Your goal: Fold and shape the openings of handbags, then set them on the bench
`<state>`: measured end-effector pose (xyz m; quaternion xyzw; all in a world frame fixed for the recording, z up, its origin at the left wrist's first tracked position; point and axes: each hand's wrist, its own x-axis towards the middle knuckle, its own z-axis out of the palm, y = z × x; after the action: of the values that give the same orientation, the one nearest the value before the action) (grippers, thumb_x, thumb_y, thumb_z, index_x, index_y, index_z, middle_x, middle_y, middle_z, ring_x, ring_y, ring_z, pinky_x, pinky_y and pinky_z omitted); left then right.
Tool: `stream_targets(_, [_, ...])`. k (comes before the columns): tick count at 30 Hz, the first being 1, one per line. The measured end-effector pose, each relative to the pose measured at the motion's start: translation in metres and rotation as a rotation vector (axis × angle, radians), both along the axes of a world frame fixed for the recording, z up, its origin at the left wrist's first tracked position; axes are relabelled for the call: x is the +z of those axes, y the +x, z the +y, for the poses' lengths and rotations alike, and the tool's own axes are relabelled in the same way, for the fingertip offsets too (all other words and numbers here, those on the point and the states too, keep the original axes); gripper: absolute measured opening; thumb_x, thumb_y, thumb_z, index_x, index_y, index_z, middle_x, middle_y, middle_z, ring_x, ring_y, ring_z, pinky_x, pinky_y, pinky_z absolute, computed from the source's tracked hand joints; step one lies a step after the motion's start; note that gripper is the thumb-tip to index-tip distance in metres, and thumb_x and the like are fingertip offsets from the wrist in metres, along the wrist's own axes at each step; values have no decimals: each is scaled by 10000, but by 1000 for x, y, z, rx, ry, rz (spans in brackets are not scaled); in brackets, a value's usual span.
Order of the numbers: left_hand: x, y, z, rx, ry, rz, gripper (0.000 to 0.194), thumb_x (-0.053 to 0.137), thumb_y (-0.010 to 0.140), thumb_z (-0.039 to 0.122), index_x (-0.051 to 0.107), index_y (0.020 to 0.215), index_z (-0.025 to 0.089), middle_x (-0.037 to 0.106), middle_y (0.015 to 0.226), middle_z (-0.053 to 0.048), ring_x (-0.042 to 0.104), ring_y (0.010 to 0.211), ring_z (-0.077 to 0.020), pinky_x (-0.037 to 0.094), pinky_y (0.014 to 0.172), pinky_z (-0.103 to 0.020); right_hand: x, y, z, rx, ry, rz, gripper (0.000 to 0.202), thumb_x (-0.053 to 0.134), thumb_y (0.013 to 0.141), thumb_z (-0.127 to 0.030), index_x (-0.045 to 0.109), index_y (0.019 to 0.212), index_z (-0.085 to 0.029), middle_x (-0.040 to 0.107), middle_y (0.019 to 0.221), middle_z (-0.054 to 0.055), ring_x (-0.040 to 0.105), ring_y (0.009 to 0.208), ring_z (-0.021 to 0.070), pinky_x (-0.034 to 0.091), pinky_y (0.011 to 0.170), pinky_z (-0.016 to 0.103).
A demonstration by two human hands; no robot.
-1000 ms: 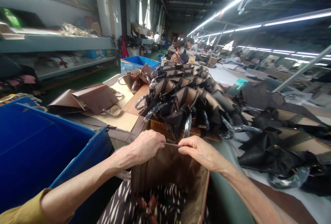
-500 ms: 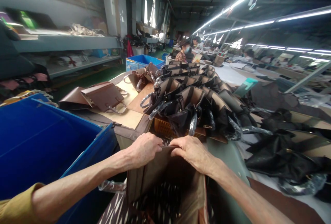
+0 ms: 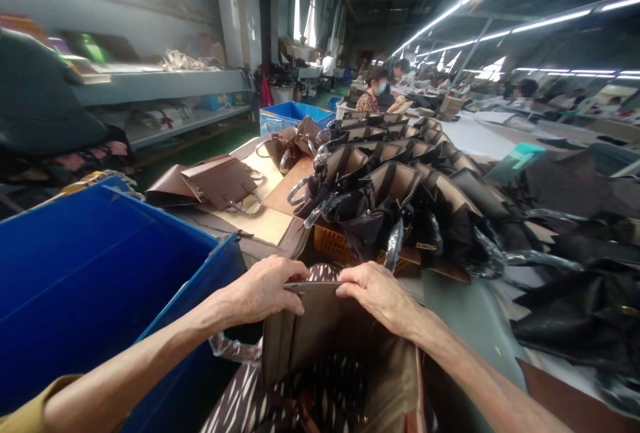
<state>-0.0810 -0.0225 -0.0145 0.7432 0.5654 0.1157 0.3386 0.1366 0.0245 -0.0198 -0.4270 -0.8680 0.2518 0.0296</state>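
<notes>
Low in the middle of the view, a brown handbag (image 3: pixel 340 333) stands with its mouth facing up, so its brownish lining shows. My left hand (image 3: pixel 265 289) pinches the far top edge, thumb inside and fingers over the outer side. A short way to the right, my right hand (image 3: pixel 377 293) grips the same edge between thumb and fingers. On the bag's left side hangs a handle (image 3: pixel 235 347) wrapped in clear plastic. Patterned dark-and-white cloth (image 3: pixel 235 399) lies beneath and beside the bag.
A large blue bin (image 3: pixel 100 266) stands at the left. Ahead, rows of black handbags (image 3: pixel 380 186) with plastic-wrapped handles crowd the table, some above an orange crate (image 3: pixel 333 245). Brown bags (image 3: pixel 220 183) lie left of them; more black bags (image 3: pixel 590 313) lie right. A person (image 3: pixel 370 96) sits farther back.
My left hand has shifted left along the bag's edge, widening the gap between my hands. My right hand keeps its grip. The whole scene sits farther right as the head camera turned left.
</notes>
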Motion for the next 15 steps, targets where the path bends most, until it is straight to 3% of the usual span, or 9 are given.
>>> stream_targets(9, [-12, 0, -7, 148, 46, -166, 177, 585, 669, 278, 689, 780, 188, 607, 720, 19, 523, 678, -135, 319, 574, -206, -1, -5, -1, 7, -22, -8, 215, 491, 789, -297, 607, 635, -202, 528, 546, -48, 466, 574, 97, 257, 550, 218])
stream_targets(15, [-30, -4, -5, 231, -293, -452, 290, 582, 661, 367, 689, 793, 132, 558, 600, 21, 443, 528, -103, 299, 479, -201, 0, -5, -2, 9, -30, -13, 231, 489, 791, -319, 612, 633, -203, 543, 551, -43, 474, 578, 106, 261, 560, 224])
